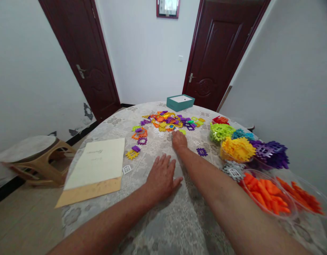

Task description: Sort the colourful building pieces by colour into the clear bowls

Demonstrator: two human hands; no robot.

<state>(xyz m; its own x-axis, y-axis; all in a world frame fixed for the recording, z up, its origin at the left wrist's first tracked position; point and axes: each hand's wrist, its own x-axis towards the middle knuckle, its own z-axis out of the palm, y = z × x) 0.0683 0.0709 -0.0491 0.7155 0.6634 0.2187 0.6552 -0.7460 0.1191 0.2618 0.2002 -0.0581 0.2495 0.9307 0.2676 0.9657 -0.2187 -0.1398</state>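
Note:
My left hand (pixel 161 176) lies flat on the patterned tablecloth (pixel 179 219), fingers spread, holding nothing. My right hand (pixel 179 140) reaches forward to the near edge of a scattered pile of coloured plastic building pieces (pixel 165 122). Its fingers are curled down onto the cloth by a yellow-green piece (pixel 182 131); what they hold, if anything, is hidden. Loose pieces lie around: a purple one (pixel 202 152), a yellow and purple one (pixel 133 152), a white one (pixel 126 169).
Clear bowls on the right hold sorted pieces: orange (pixel 266 196), yellow (pixel 237 148), green (pixel 220 131), purple (pixel 269 152), grey-white (pixel 234 171). A paper sheet on brown card (pixel 98 164) lies left. A teal box (pixel 180 102) stands at the back. A stool (pixel 33 157) is beside the table.

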